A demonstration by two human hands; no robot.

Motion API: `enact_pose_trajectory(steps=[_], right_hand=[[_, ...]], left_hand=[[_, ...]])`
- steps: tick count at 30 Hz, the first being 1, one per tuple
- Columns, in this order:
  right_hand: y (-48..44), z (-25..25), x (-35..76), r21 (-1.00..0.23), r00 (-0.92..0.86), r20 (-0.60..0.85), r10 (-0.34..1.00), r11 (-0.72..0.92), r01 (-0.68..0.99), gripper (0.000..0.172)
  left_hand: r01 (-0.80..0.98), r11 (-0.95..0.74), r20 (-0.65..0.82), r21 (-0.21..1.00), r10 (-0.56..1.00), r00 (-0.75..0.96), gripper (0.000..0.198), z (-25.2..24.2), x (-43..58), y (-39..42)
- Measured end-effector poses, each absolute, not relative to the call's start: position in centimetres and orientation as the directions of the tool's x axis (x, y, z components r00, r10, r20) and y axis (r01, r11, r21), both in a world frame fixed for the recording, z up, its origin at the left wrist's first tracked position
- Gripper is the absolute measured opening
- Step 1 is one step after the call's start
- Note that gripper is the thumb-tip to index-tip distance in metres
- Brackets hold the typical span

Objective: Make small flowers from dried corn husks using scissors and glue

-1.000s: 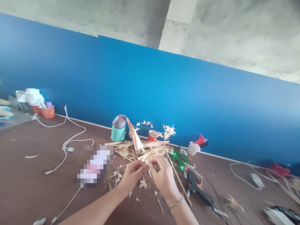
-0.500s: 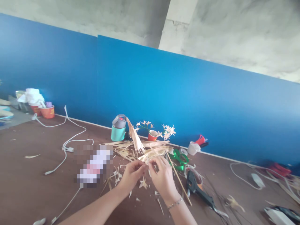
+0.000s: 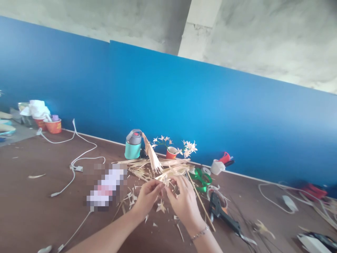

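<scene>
My left hand (image 3: 146, 198) and my right hand (image 3: 184, 201) meet over the brown table (image 3: 31, 211), fingertips pinched together on a small pale straw piece (image 3: 165, 181). Just behind them lies a heap of dry straw strips (image 3: 155, 167). A tiny straw flower (image 3: 160, 206) rests on the table between my wrists. A thin wooden stick (image 3: 200, 201) runs diagonally past my right hand. My right wrist wears a bracelet.
A black glue gun (image 3: 222, 214) lies right of my hand, green ribbon (image 3: 201, 177) behind it. A teal bottle (image 3: 133, 144) and a red cup of straw flowers (image 3: 171, 151) stand by the blue wall. White cables (image 3: 76, 158) cross the left side. Red cups (image 3: 52, 125) stand far left.
Both hands stay pinched on the straw piece; the fingers shift slightly and the view moves a little downward.
</scene>
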State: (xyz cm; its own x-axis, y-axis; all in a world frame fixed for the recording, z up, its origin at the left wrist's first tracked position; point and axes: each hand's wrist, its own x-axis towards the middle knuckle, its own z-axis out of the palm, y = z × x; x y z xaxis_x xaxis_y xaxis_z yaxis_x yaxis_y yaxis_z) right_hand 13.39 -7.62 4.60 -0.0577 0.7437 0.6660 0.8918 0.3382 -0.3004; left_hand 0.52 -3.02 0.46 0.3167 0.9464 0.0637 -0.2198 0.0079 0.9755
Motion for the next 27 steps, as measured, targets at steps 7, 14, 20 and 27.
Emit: enact_pose_trajectory(steps=[7, 14, 20, 27], right_hand=[[-10.0, 3.8, 20.0, -0.187, 0.100, 0.563, 0.821, 0.008, 0.982, 0.020], [-13.5, 1.5, 28.0, 0.112, 0.561, 0.070, 0.825, -0.566, 0.817, 0.041], [-14.1, 0.5, 28.8, 0.129, 0.558, -0.011, 0.830, -0.552, 0.824, 0.060], [-13.6, 1.0, 29.4, -0.007, 0.563, 0.116, 0.818, -0.567, 0.824, 0.042]], left_hand=[[-0.241, 0.039, 0.044, 0.970, 0.944, 0.328, 0.032, 0.6, 0.1, -3.0], [-0.352, 0.105, 0.030, 0.930, 0.934, 0.357, 0.030, 0.8, 0.1, -3.1], [-0.376, 0.122, 0.029, 0.918, 0.928, 0.371, 0.030, 0.7, 0.1, -3.1], [-0.380, 0.126, 0.019, 0.917, 0.934, 0.357, 0.028, 0.1, 0.1, -2.7]])
